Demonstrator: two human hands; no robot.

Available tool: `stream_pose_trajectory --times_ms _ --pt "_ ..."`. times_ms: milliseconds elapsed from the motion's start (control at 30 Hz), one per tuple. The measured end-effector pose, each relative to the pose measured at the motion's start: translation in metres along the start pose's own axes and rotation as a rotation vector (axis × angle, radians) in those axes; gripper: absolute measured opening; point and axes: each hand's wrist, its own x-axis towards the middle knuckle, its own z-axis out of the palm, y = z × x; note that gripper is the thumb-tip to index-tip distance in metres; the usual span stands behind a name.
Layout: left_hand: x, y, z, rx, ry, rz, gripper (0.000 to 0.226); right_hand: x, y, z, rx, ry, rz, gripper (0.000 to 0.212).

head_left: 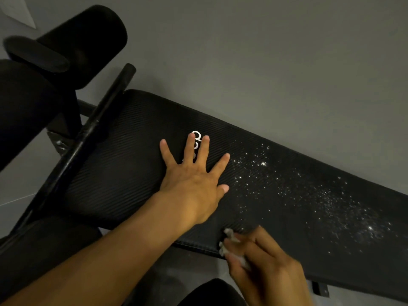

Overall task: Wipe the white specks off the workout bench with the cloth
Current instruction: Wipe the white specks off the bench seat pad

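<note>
Grey floor [287, 51] all round, with a pale patch [16, 11] lying far left.

scene was dim, flat indoor light, no clear source. black worktop [132, 173] swallowed detail, ribbed texture barely showed. white specks [320, 195] caught light, glinted brightly. right grip [265, 261] and cloth [230, 236] were smeared by motion blur. left grip [192, 184] was sharp, evenly lit. wide-angle bend at edges; foam pads [88, 40] upper left soft, near-black. grey floor [287, 62] looked evenly lit.
</note>
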Motion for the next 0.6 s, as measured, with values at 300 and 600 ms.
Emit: stream_pose_trajectory --times_ms 300,600 --pt "0.0 0.001 -0.002 0.007 -0.021 -0.015 0.068 0.031 0.016 0.0 -0.024 0.031 0.033 0.02" --pt "0.001 0.003 -0.002 0.04 -0.061 -0.017 0.067 0.049 0.018 -0.003 -0.123 0.025 0.028 0.019"
